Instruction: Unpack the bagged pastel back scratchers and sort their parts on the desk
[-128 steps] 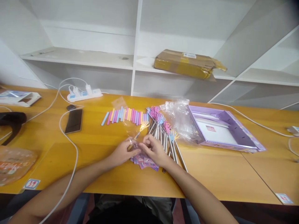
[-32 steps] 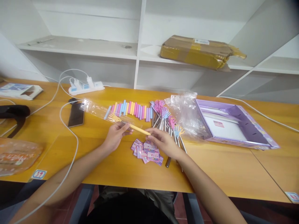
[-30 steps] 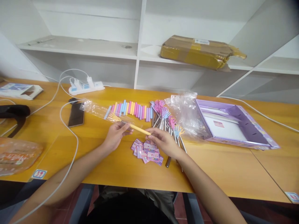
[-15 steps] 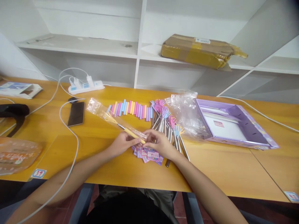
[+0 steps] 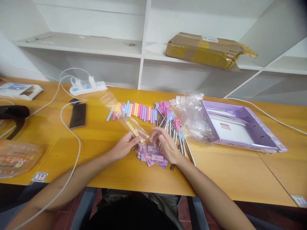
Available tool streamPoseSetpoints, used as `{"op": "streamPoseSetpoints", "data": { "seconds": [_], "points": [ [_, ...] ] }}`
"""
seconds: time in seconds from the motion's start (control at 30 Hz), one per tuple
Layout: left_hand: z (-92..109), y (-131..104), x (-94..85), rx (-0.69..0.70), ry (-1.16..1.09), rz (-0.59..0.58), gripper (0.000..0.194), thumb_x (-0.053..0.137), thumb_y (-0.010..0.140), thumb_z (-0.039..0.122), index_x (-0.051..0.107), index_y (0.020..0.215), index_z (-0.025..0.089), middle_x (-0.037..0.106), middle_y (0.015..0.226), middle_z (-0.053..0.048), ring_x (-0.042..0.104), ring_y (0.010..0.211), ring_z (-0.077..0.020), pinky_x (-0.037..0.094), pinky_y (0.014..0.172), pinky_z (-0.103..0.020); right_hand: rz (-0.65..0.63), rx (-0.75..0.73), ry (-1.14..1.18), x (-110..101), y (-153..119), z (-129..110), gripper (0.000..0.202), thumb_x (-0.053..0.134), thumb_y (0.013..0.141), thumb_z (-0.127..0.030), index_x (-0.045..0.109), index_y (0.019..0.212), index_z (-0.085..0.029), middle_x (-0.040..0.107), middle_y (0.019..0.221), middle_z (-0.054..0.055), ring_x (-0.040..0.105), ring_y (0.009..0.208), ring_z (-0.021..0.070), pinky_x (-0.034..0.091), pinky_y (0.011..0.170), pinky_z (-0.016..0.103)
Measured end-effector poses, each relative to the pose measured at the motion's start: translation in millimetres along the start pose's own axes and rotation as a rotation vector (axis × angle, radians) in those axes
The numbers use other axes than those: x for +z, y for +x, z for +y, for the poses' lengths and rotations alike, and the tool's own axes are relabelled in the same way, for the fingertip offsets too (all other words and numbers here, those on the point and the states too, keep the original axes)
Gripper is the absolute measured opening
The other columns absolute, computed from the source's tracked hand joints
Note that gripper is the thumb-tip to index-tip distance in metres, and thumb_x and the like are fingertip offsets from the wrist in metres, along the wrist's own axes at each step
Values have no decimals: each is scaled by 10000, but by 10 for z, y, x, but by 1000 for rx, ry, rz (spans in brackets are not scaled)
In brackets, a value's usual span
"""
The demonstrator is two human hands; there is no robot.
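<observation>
My left hand [image 5: 126, 144] is closed on a yellow back scratcher [image 5: 131, 128] inside a clear plastic sleeve [image 5: 107, 99]; its hand-shaped end points away to the left. Just right of the sleeve, my right hand [image 5: 166, 143] has its fingers curved and apart, with nothing in them. Small pink and purple printed cards [image 5: 155, 158] lie in a loose pile below both hands. Beyond my right hand, several back scratchers [image 5: 170, 115] with metal rods and pink, blue and yellow heads lie heaped. A row of coloured handle tubes [image 5: 140, 111] lies behind the sleeve.
Clear plastic bags [image 5: 192, 118] lie beside a purple open box [image 5: 268, 135] on the right. On the left are a phone [image 5: 78, 115], a power strip [image 5: 88, 89] and a white cable [image 5: 77, 140]. A taped carton [image 5: 203, 51] rests on the shelf.
My right hand has let go of the sleeved back scratcher and moved slightly right, its fingers opening. The back scratcher has turned steeper in my left hand.
</observation>
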State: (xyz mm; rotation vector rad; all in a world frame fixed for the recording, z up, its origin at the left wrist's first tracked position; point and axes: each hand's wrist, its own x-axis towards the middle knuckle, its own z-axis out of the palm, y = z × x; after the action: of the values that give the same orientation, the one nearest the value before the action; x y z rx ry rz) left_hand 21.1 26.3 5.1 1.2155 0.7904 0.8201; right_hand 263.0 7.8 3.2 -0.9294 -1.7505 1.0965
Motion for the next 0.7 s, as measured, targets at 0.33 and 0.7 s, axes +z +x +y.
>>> {"op": "streamPoseSetpoints", "data": {
  "seconds": [0.33, 0.7],
  "points": [
    [-45, 24, -28, -7, -28, -31, 466, 719, 945, 626, 618, 1034, 180, 699, 807, -25, 677, 626, -160, 550, 612, -296, 12, -317, -351, -78, 3, -57, 103, 723, 996, -210, 765, 1061, -278, 500, 1274, 92, 630, 819, 150, 594, 726, 358],
    [-140, -24, 22, -54, 34, -165, 486, 661, 980, 646, 602, 1018, 165, 687, 788, -22, 669, 676, -166, 552, 681, -314, -62, -347, -291, -26, 59, -107, 67, 719, 1016, -203, 709, 1078, -226, 694, 971, 51, 679, 888, 180, 557, 778, 319]
  ]
}}
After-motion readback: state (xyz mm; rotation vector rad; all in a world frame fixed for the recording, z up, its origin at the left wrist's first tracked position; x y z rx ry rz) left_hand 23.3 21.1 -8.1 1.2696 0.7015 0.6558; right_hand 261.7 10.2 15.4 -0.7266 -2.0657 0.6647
